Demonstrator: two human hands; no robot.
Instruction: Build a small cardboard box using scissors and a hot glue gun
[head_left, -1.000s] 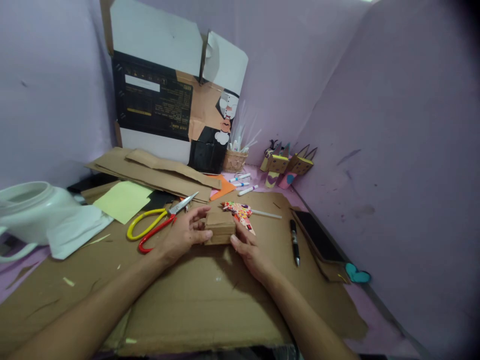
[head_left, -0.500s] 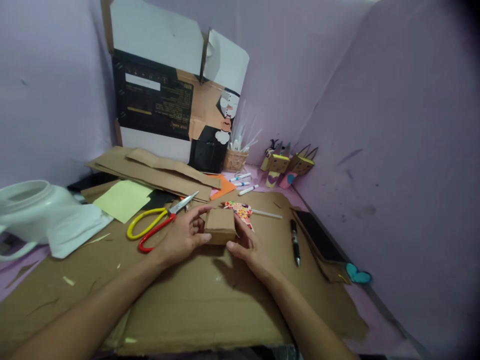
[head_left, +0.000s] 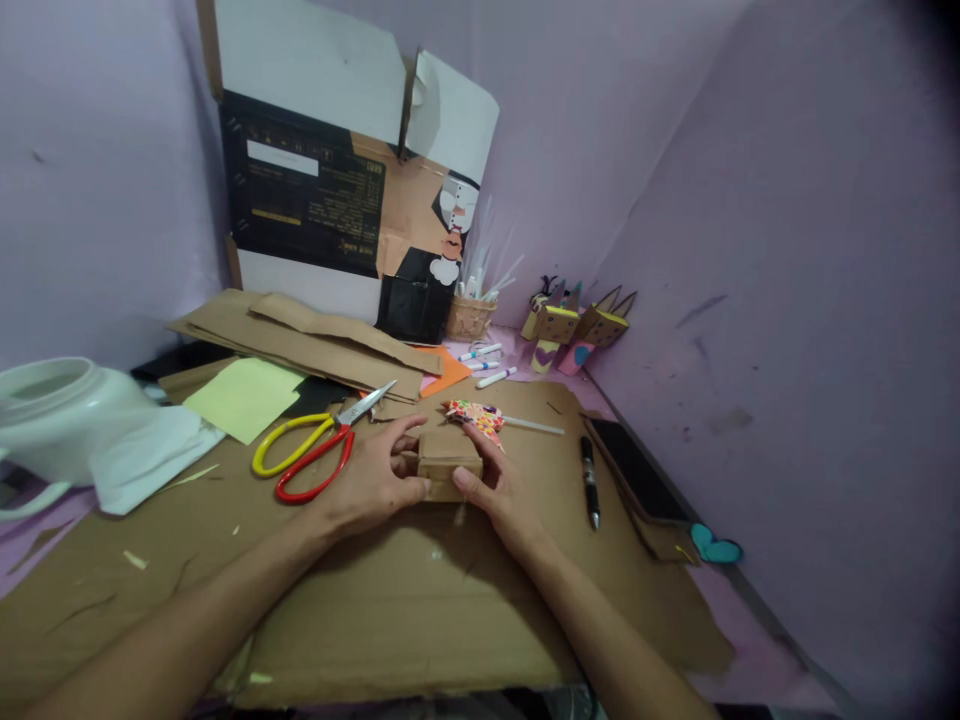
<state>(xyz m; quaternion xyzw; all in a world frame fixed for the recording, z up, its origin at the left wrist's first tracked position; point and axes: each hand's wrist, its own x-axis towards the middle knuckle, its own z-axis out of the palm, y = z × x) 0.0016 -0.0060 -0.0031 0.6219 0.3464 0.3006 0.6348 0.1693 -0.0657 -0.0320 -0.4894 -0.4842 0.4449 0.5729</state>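
A small brown cardboard box (head_left: 448,462) is held between my two hands above the cardboard sheet that covers the table. My left hand (head_left: 379,475) grips its left side, thumb at the near lower corner. My right hand (head_left: 495,490) has its thumb pressed on the front face and its fingers along the right side. Scissors (head_left: 330,445) with one yellow and one red handle lie open just left of my left hand. Behind the box, a flower-patterned paper piece (head_left: 476,412) on a clear stick is partly hidden by my right fingers.
To the left are a white pot (head_left: 82,420), a tissue (head_left: 154,460) and a pale green paper (head_left: 244,398). Cardboard strips (head_left: 300,345) and markers (head_left: 496,378) lie behind. A black pen (head_left: 589,485) and a dark phone (head_left: 637,470) lie right. Cardboard figures (head_left: 559,325) stand at the back.
The box has come down and slightly right, nearer the table, and its front face shows more. My right thumb has moved up onto that face.
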